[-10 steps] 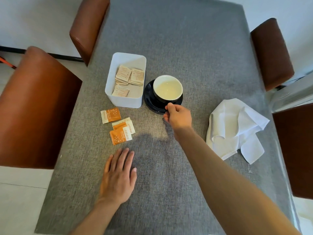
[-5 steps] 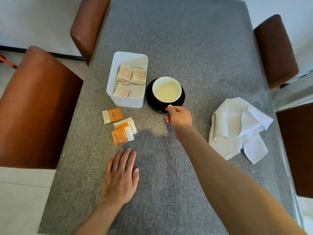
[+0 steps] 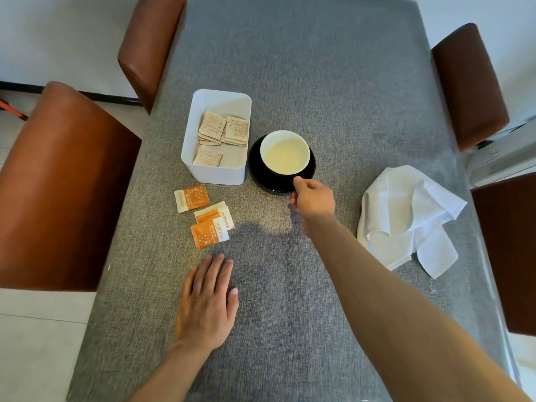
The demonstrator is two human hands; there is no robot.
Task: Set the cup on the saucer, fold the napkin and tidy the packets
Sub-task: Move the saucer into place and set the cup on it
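sitting on black saucer (image 3: 255, 175), white-lined cup (image 3: 284, 152) of pale liquid, right hand (image 3: 313, 198) fingers pinching handle

coarse matt woven tablecloth (image 3: 304, 68); glossy saucer (image 3: 261, 181), probably ceramic

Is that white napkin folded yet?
Not folded: the napkin lies rumpled on the table, corners splayed unevenly.

Place: home or café dining area | Evidence: grey-clothed table (image 3: 304, 68) ringed by brown leather chairs (image 3: 58, 184) — pale tiled floor (image 3: 37, 329) left of the fingers
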